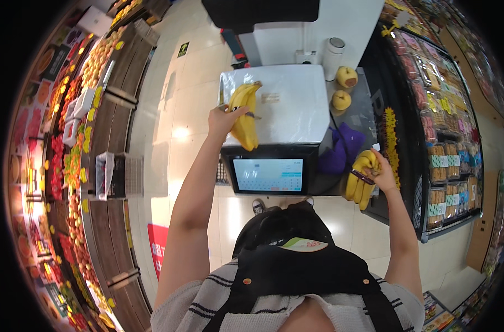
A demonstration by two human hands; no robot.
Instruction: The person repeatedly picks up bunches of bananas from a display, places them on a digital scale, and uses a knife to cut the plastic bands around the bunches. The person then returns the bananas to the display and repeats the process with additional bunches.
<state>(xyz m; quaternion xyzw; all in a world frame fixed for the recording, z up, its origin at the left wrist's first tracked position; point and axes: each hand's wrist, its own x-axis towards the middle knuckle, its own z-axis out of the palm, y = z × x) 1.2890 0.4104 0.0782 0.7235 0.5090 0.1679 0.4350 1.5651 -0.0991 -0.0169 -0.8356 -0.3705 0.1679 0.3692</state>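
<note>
My left hand (pixel 223 123) grips a bunch of yellow bananas (pixel 245 130) with a dark band around it. That bunch is at the left side of the film-covered weighing platter (pixel 295 114); whether it rests there or hangs just above, I cannot tell. To the right, my right hand (pixel 384 174) holds a second banana bunch (pixel 357 189), wrapped by a purple band, beside the counter's front right edge. A small white label (pixel 375 147) shows at that hand's fingertip. The scale's lit touchscreen (pixel 268 174) faces me below the platter.
Purple cloth (pixel 343 145) lies between the scale and my right hand. Two yellow round fruits (pixel 341 100) and a white flask (pixel 333 58) stand behind it. Packaged foods (pixel 438 162) fill a rack at right. Produce shelves (pixel 75 166) run along the left, across a tiled floor (pixel 181 103).
</note>
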